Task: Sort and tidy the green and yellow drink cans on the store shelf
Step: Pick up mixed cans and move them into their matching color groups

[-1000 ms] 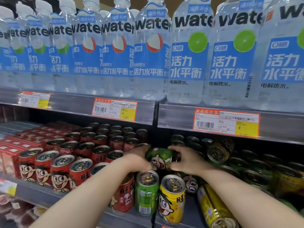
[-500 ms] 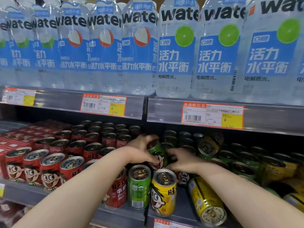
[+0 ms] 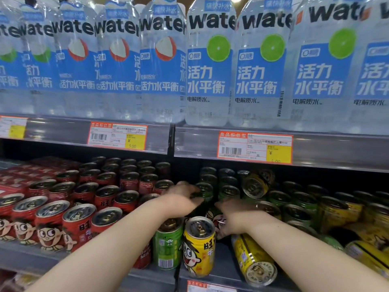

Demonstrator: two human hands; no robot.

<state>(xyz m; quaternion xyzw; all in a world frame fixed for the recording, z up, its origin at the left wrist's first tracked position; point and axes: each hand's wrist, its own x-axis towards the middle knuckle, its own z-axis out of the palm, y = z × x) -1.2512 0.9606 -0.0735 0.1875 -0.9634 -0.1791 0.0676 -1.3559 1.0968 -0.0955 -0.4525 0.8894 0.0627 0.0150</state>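
step: we seat green can (image 3: 205, 191) upright, square in its row | left hand (image 3: 183, 200) grip round it | right hand (image 3: 236, 218) grip blurred, cannot tell

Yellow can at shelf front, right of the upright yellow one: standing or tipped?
Tipped. The yellow can lies on its side, its round end facing outward.

Left hand (image 3: 182, 199), right hand (image 3: 233, 218) forward, blurred
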